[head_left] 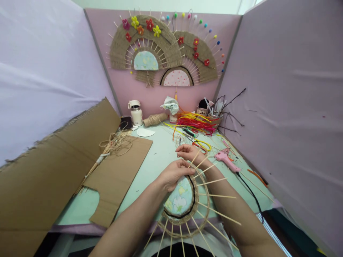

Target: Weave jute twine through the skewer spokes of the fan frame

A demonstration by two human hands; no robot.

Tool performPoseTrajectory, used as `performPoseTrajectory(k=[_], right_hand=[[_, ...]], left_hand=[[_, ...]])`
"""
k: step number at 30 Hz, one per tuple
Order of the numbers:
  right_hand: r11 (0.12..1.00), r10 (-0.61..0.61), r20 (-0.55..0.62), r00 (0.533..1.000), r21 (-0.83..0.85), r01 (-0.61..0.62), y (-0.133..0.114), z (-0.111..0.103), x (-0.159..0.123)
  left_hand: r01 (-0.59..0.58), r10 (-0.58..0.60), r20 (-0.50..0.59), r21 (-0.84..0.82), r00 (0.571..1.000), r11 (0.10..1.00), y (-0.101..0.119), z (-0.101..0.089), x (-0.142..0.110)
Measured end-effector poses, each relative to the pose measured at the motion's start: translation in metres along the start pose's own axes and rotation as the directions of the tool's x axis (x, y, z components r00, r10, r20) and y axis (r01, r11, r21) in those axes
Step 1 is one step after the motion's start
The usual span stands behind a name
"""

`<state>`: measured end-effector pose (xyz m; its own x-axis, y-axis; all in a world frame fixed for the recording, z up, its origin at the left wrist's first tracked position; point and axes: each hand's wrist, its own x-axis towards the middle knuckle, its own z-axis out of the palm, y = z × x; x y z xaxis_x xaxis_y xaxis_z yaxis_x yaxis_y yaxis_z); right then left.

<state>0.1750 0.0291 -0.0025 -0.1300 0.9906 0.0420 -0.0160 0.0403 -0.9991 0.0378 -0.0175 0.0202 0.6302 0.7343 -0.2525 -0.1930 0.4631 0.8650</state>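
Note:
My left hand [178, 173] is closed on the upper end of a half-round fan frame [179, 196], tilted over the front of the table. The frame has a blue floral fabric centre, a black cord edge and a twine-wrapped border. Thin wooden sticks [219, 213] fan out from it, and a ring of twine [207, 200] runs round them, spaced from the border. Just beyond the frame's upper end, my right hand [190, 152] has its fingers pinched together on what looks like the twine's thin loose end. The right forearm passes behind the sticks.
A pink glue gun [227, 160] with a black cord lies right, near yellow-handled scissors [202, 144] and red and yellow pipe cleaners [195, 123]. Cardboard [128, 167] and a stick bundle [103, 155] occupy the left. A twine roll [155, 119] and bottle [136, 113] stand behind.

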Motion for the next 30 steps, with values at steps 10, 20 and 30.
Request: performPoseTrajectory(k=[10,20,30], right_hand=[[0.996,-0.004,-0.095,0.996,-0.091,-0.005,0.006,-0.011,0.005],[0.997,-0.027,-0.225,0.974,0.062,0.042,-0.008,-0.017,0.001],[0.963,-0.003,-0.278,0.961,0.258,0.078,-0.012,-0.018,0.001]], left_hand=[[-0.362,0.376,-0.145,0.113,0.915,0.925,0.012,-0.012,-0.001],[-0.422,0.435,-0.278,0.111,0.856,0.900,0.018,-0.028,0.007],[-0.351,0.314,-0.346,-0.046,0.884,0.935,0.017,-0.035,0.015]])
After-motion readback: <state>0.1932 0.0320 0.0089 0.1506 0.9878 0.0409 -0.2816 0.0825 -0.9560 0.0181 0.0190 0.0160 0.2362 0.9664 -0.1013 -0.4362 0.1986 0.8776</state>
